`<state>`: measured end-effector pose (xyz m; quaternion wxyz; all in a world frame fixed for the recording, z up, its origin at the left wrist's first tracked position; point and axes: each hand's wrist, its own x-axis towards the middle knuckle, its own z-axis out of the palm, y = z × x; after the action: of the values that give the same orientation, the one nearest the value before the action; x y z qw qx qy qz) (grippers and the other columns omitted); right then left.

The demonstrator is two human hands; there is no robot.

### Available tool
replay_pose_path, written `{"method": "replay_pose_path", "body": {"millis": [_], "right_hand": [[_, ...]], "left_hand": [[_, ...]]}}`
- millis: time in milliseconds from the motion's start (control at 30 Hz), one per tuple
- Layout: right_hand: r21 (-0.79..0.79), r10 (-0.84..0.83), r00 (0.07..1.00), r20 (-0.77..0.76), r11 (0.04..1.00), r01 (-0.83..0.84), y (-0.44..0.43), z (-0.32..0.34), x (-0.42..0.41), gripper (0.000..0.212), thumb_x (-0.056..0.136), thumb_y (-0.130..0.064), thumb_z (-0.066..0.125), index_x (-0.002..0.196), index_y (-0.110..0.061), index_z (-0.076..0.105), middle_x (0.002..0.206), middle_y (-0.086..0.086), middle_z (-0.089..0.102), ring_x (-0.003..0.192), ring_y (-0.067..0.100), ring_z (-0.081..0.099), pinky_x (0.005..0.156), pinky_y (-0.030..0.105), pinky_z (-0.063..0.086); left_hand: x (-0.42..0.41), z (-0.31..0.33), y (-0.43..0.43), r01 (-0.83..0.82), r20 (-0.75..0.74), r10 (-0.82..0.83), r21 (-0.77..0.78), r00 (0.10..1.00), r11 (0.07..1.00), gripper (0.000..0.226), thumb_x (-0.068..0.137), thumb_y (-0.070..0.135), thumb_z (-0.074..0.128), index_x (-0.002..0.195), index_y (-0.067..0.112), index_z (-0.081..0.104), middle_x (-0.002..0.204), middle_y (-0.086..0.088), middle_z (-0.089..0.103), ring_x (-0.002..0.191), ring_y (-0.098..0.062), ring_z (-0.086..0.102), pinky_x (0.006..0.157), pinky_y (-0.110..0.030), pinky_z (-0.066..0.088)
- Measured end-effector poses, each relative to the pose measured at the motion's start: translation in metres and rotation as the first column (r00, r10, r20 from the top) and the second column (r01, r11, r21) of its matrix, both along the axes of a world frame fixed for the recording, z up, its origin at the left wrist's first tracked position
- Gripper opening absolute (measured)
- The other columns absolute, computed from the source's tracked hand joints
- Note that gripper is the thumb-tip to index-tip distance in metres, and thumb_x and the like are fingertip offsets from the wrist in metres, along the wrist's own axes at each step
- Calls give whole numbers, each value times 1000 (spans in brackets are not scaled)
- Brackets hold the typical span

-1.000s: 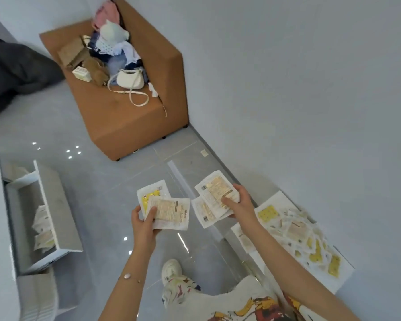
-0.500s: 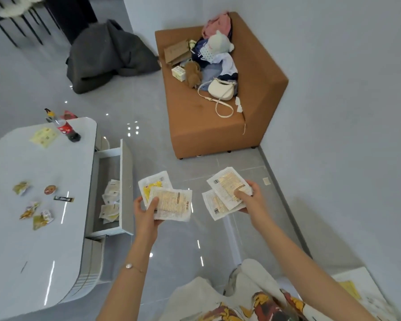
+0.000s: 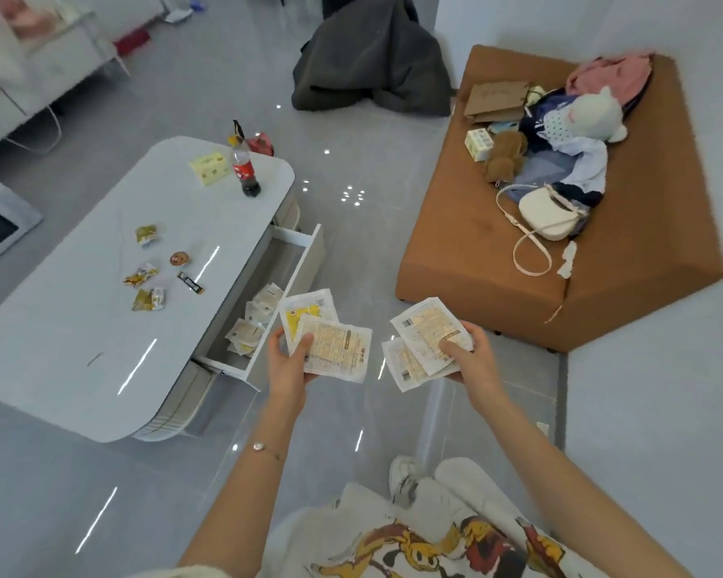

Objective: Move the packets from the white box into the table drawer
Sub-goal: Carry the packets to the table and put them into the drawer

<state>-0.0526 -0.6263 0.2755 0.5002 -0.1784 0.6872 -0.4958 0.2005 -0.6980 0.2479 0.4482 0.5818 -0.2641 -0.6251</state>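
My left hand [image 3: 287, 362] grips two flat white packets [image 3: 330, 340], one with a yellow label behind one with beige print. My right hand [image 3: 470, 356] grips two more white packets [image 3: 424, 340], fanned apart. Both hands hover above the floor, just right of the open table drawer [image 3: 305, 260]. The drawer is pulled out from the white table [image 3: 80, 327], and several packets [image 3: 253, 323] lie inside it. The white box is out of view.
On the table stand a cola bottle [image 3: 245, 171], a yellow pad [image 3: 209, 168] and several small wrappers [image 3: 145, 281]. A brown sofa block [image 3: 497, 269] with a white bag and clothes stands at the right. A dark heap [image 3: 372, 64] lies on the floor behind.
My view has swung left, away from the white box, which has left the frame. The table and its open drawer have come into full view. Both hands still hold their packets.
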Motion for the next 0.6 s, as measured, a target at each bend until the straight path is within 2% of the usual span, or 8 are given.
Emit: {"method": "replay_pose_path", "body": {"millis": [233,333,467,600], "right_hand": [[3,237,971,-8,972,-237,-100,4,-12,40,89,-4,61,125,-16,48,116,5,62,98,23,65,70,36,58],[14,281,959,23,959,-282,-148,-5,-2,39,87,-4,62,122,-18,50,117,5,62,100,22,65,72,38,57],[71,352,928,125,929,-362,-219,-25,24,38,88,-6,62,122,-17,48,110,2,64,93,17,66,69,34,55],[123,426,895,131,889,-441,-290,-53,53,35,89,-7,62,118,-20,49,110,2,65,93,18,66,74,37,56]], "left_hand": [[2,-6,-29,-212,36,211,42,977,976,44,91,16,63,129,18,40,108,-3,66,92,-25,70,72,-47,59],[16,-15,-47,-301,74,296,63,952,952,41,92,17,62,127,18,40,104,-2,67,88,-22,70,66,-42,60],[44,-40,-76,-426,70,420,105,905,899,36,93,18,61,123,21,42,107,-4,66,89,-22,69,62,-38,59],[75,-71,-122,-530,58,530,192,846,826,35,94,18,59,125,21,41,110,-6,63,86,-18,67,56,-31,57]]}}
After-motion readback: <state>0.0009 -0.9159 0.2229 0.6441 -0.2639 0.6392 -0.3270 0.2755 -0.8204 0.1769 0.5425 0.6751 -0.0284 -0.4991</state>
